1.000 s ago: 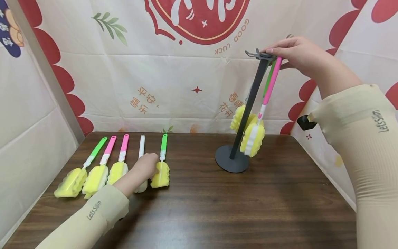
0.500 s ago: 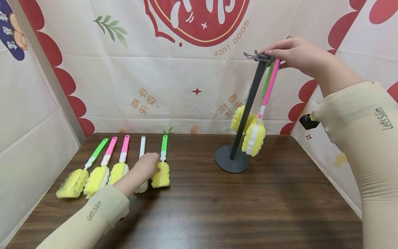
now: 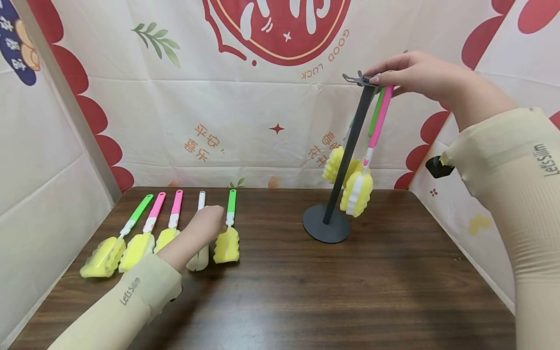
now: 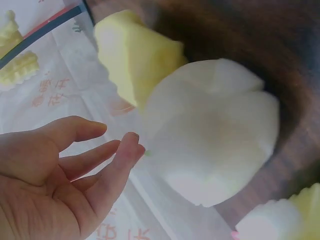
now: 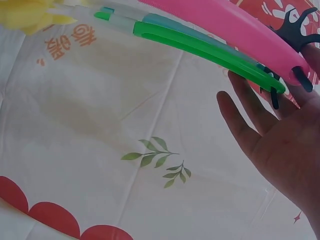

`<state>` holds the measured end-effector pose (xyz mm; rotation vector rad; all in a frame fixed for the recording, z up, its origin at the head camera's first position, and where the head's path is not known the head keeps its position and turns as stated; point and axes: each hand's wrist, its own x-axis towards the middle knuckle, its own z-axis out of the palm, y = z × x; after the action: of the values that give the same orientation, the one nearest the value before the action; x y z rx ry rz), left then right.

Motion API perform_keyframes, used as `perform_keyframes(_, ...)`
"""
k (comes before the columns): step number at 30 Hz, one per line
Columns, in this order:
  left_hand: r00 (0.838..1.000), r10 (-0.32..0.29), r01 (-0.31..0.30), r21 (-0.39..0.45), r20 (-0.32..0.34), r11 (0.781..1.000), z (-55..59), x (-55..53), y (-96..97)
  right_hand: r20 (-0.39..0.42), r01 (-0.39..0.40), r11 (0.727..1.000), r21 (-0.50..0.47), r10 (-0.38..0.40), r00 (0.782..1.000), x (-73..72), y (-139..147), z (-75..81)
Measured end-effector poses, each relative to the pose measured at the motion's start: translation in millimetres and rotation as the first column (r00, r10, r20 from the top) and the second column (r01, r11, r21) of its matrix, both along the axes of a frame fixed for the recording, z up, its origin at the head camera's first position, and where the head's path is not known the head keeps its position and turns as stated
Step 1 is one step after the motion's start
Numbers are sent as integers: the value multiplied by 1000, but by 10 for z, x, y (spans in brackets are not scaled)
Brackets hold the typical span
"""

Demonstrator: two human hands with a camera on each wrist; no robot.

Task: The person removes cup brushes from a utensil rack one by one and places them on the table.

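Note:
My left hand [image 3: 209, 222] hovers over the white-handled sponge brush [image 3: 200, 257] on the table; its loosely bent fingers hold nothing in the left wrist view, beside the brush's white sponge head [image 4: 210, 135]. Just right of it lies a green-handled brush [image 3: 226, 245] with a yellow sponge. My right hand [image 3: 415, 75] grips the hooked top of a dark grey stand [image 3: 355, 131], thumb and forefinger at the hub. From the stand's hooks hang a pink-handled brush [image 3: 379, 121] and a green-handled brush [image 5: 200, 50], with another behind the pole.
Farther left on the table lie a green-handled brush [image 3: 104, 255] in clear wrap and two pink-handled brushes, one [image 3: 137, 250] beside the other [image 3: 165, 237]. The stand's round base [image 3: 319, 226] sits at the back right. A printed cloth [image 3: 262, 121] hangs behind the brown table [image 3: 306, 296].
My left hand has risen slightly, showing more of the white brush's head. My right hand stays at the stand's top, and the hanging brushes have shifted very little.

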<state>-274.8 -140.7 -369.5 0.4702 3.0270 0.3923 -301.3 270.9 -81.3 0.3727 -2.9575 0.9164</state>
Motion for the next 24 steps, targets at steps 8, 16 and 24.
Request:
perform_keyframes(8,999,-12,13,32,-39,999,125,25,136,-36,19,999,45,-18,999,-19,-25,41)
perform_keyframes(16,994,-53,62,96,-92,993,242,76,354,-86,24,995,100,-16,996,-66,-133,57)
perform_keyframes(24,993,-58,73,150,-99,986,341,89,565,-124,48,994,102,-35,992,-86,-260,24)
